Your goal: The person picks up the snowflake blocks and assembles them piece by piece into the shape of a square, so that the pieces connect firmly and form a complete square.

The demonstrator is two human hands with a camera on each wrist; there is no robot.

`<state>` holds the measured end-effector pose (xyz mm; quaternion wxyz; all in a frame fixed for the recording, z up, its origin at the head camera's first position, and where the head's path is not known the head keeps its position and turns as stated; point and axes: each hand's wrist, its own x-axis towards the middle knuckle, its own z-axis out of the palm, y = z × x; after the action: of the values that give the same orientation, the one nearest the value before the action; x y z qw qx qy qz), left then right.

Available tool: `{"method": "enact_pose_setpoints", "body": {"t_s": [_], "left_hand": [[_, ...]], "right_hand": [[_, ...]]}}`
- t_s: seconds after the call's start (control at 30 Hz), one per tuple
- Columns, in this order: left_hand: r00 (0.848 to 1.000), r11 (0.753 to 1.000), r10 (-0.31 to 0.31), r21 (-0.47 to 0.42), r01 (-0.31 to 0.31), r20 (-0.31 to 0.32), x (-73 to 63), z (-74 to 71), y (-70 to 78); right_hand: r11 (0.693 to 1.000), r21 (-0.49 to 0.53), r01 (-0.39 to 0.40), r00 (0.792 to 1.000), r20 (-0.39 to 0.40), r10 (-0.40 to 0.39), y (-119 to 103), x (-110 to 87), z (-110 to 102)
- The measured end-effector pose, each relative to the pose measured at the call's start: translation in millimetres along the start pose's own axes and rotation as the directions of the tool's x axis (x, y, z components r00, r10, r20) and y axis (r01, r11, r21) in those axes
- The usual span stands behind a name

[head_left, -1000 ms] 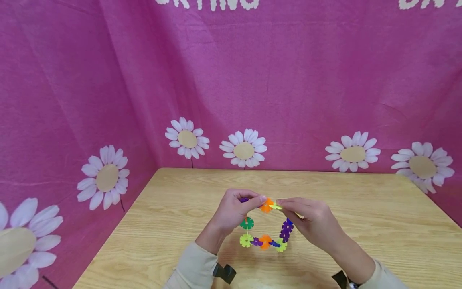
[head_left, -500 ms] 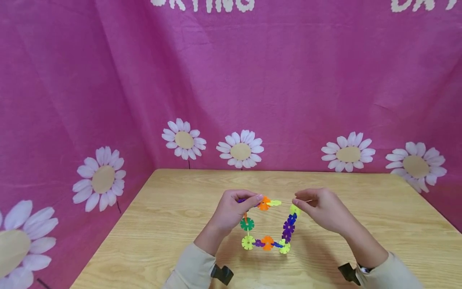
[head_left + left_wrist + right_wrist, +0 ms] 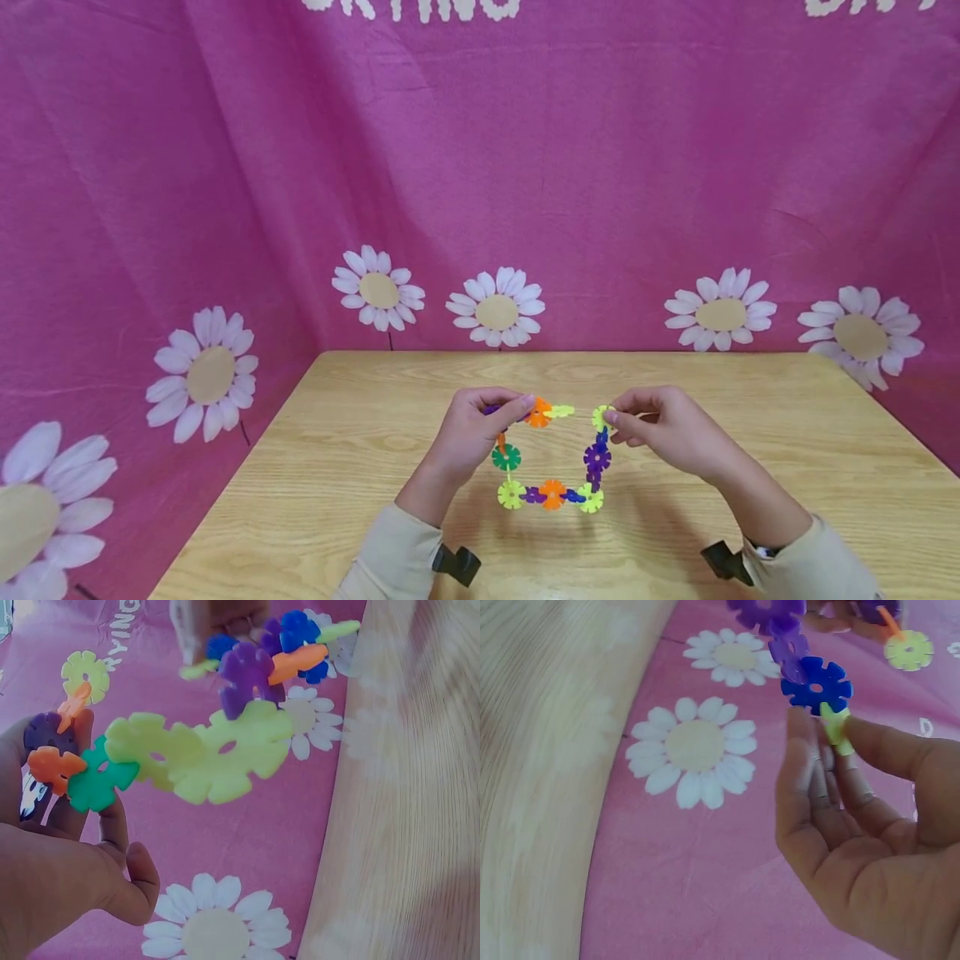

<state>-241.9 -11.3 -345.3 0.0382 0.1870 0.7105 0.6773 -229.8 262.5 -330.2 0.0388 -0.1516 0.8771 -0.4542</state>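
Observation:
Notched plastic snowflake discs, linked edge to edge, form a nearly square chain held up above the table. In the head view, my left hand (image 3: 465, 433) grips its upper left corner around a purple disc (image 3: 49, 733). An orange disc (image 3: 537, 412) and a yellow-green disc (image 3: 559, 412), seen edge-on, stick out from that corner. My right hand (image 3: 671, 429) pinches another yellow-green disc (image 3: 602, 417) at the top of the right side, which joins a blue disc (image 3: 817, 685). A gap separates these two yellow-green ends. Below run a green disc (image 3: 506, 457) and an orange disc (image 3: 552, 494).
A light wood table (image 3: 360, 400) lies beneath both hands. Behind and to the left hangs a pink cloth (image 3: 600, 167) printed with white daisies (image 3: 496, 312). Each wrist wears a black mount (image 3: 457, 566) near its sleeve cuff.
My right hand has moved right, away from the yellow-green disc on the top side, and now holds the right side's end disc, turned flat toward view. My left hand keeps its grip.

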Motion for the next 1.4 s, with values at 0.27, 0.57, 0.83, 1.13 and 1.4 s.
{"method": "enact_pose_setpoints", "body": {"t_s": [0.27,0.57,0.83,1.13,1.4], "left_hand": [[0.999,0.999,0.018,0.046,-0.02,0.029,-0.6,-2.5,-0.1],[0.999,0.998,0.021,0.058,-0.024,0.049,-0.7,-1.9,-0.2],[0.998,0.998,0.021,0.06,-0.025,0.062,-1.3,-1.6,-0.4],[0.996,0.998,0.031,0.042,-0.035,0.081,-2.0,1.8,0.4],[0.998,0.999,0.036,0.026,-0.037,0.045,-1.4,5.7,-2.5]], "right_hand": [[0.995,0.067,0.074,0.997,-0.011,-0.074,-15,-9.5,2],[0.989,0.086,0.121,0.992,-0.057,-0.116,-27,-16.9,7],[0.985,0.074,0.157,0.985,-0.087,-0.15,-32,-18.9,14],[0.984,0.09,0.156,0.984,-0.106,-0.146,-31,-18.5,16],[0.986,0.07,0.154,0.974,-0.181,-0.139,-33,-19.1,23]]}}
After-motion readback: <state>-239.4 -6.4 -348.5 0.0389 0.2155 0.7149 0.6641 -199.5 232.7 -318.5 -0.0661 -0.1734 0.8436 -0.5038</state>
